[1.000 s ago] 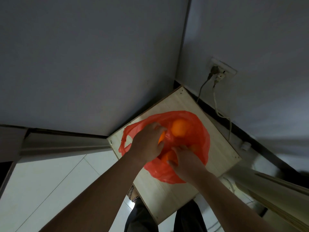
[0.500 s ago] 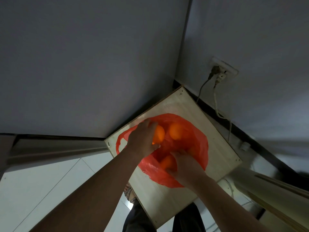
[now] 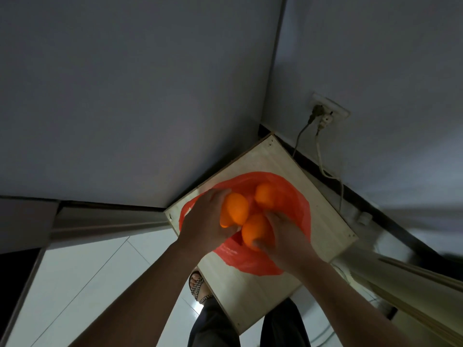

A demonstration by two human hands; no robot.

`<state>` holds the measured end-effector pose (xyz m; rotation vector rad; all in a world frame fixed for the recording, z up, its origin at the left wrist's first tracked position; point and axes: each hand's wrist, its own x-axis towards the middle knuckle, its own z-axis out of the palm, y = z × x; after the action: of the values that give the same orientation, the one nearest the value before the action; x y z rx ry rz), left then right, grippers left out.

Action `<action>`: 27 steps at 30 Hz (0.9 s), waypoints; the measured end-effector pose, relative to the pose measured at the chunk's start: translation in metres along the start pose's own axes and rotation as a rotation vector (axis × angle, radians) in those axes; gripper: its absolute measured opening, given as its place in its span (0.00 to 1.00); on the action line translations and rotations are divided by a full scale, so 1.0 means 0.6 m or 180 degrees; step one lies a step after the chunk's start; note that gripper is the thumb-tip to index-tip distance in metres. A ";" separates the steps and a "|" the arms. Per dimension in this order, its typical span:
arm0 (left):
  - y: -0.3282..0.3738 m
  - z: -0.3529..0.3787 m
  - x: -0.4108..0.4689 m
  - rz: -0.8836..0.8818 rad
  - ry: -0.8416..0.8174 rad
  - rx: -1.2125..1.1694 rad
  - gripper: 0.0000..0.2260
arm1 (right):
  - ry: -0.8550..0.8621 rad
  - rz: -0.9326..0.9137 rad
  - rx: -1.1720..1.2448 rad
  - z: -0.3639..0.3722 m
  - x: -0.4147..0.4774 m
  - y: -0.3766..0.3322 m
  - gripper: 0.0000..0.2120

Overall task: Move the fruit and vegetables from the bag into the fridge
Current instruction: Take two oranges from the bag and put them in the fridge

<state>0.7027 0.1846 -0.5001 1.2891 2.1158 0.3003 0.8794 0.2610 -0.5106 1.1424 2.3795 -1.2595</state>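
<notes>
A: Hands?
B: The left hand curls round one orange; the right hand grips a second orange. The two fruits touch, over the red bag.
A: Bag?
B: It sits open on the pale wooden stand in the wall corner. A third orange lies inside, far side.

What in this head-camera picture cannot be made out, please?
1. Inside of the red bag, head view: the left hand gripping the left-hand orange and the right hand gripping the right-hand orange cover it. Only a third orange shows, so any other produce is unknown.
2. Fridge: none recognisable in the head view.
3. Wall socket: too small and dim for plug details.
</notes>
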 end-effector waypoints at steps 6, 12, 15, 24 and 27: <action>0.040 -0.073 -0.059 -0.0024 -0.0007 -0.0316 0.38 | 0.0224 0.0349 0.0212 -0.082 -0.061 -0.070 0.36; 0.107 -0.165 -0.130 0.0059 -0.0013 -0.0534 0.36 | 0.0580 0.0490 0.0258 -0.156 -0.162 -0.147 0.36; 0.141 -0.205 -0.168 0.0121 0.0108 -0.0733 0.35 | 0.0865 0.0436 0.0360 -0.179 -0.214 -0.178 0.33; 0.187 -0.269 -0.290 -0.0153 0.0667 -0.0864 0.35 | 0.1108 0.0045 0.0698 -0.195 -0.287 -0.222 0.32; 0.191 -0.270 -0.346 -0.0368 0.1157 -0.0754 0.35 | 0.0646 -0.0460 0.0728 -0.209 -0.284 -0.243 0.28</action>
<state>0.7499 0.0834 -0.2353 1.0288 2.3556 0.7593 0.9090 0.2188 -0.2593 1.2338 2.5556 -1.5666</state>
